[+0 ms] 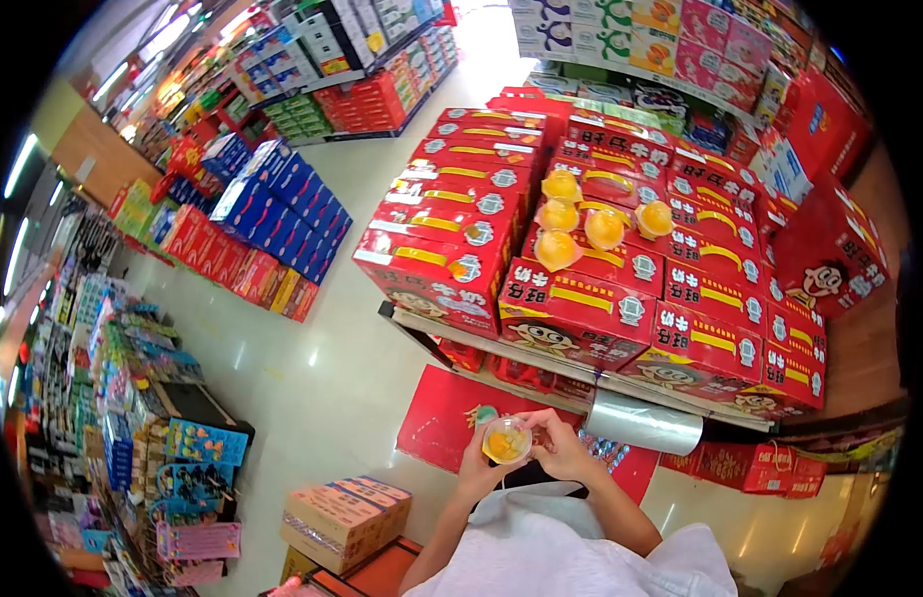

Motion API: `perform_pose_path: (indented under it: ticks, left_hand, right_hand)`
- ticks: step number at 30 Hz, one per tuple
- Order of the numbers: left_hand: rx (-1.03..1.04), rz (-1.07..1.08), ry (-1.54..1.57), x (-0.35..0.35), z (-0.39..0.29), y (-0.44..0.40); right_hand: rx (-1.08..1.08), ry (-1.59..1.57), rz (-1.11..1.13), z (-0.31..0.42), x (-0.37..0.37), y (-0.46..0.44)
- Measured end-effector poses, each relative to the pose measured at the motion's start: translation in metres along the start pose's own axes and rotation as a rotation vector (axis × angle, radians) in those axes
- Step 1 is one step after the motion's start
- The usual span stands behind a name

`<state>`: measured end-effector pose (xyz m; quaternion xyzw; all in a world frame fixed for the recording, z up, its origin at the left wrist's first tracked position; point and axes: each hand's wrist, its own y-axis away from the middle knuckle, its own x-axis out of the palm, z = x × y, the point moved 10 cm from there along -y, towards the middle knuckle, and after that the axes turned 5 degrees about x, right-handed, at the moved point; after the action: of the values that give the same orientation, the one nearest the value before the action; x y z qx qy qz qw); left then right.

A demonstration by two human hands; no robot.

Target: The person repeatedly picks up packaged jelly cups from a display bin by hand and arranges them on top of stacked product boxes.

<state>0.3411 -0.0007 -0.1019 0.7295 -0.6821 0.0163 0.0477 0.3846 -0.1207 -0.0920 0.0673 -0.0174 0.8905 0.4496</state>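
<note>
A small clear cup with yellow fruit pieces (505,441) is held up in front of my body. My left hand (475,470) is wrapped around its near left side. On the right, the fingers of my right hand (561,450) are bent together and pressed at the cup's rim. Whether a lid film is between them is too small to tell. Several similar round cups with orange-yellow contents (606,228) lie grouped on top of the red milk cartons (581,303), beyond my hands.
A low shelf edge (541,350) bears the stacked cartons. A roll of clear plastic (644,423) hangs below it, to the right. Brown cardboard boxes (344,517) stand on the floor at left, near a red mat (432,423). Blue boxes (287,204) are stacked farther back.
</note>
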Motion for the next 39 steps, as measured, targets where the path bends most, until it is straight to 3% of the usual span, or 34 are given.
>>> perform_pose_path:
  ticks: [4,8,10,11,15,20,23,26,27,30,35,39]
  left_hand:
    - [0.039,0.152,-0.198,0.02,-0.02,-0.034]
    - [0.18,0.301,-0.212,0.057,-0.048,-0.076]
    - [0.218,0.356,-0.22,0.08,-0.058,-0.097]
    - [0.061,0.392,-0.058,0.093,-0.048,-0.106]
    - [0.409,0.466,-0.317,0.153,-0.114,-0.157]
    - [0.298,0.473,-0.207,0.209,-0.077,-0.219]
    - [0.323,0.461,-0.114,0.222,-0.07,-0.238]
    - [0.356,0.435,-0.137,0.222,-0.055,-0.244]
    - [0.377,0.457,-0.117,0.226,-0.049,-0.245]
    - [0.388,0.454,-0.198,0.227,-0.045,-0.243]
    - [0.304,0.461,0.01,0.224,-0.04,-0.249]
    - [0.319,0.494,-0.021,0.226,-0.035,-0.253]
  right_hand:
    - [0.095,0.058,-0.081,0.014,-0.03,0.002]
    - [-0.082,-0.082,-0.25,0.059,-0.064,0.006]
    - [-0.148,0.002,-0.36,0.064,-0.09,0.009]
    - [-0.183,0.051,-0.42,0.067,-0.105,0.01]
    - [-0.264,0.058,-0.624,0.083,-0.171,0.009]
    - [-0.277,0.152,-0.82,0.098,-0.254,-0.001]
    - [-0.268,0.405,-0.993,0.104,-0.284,-0.01]
    - [-0.036,0.537,-0.923,0.083,-0.3,-0.027]
    - [-0.173,0.696,-0.955,0.096,-0.298,-0.028]
    - [-0.129,0.876,-0.867,0.114,-0.283,-0.046]
    - [-0.136,0.881,-0.836,0.11,-0.293,-0.063]
    - [-0.176,0.847,-0.835,0.109,-0.299,-0.066]
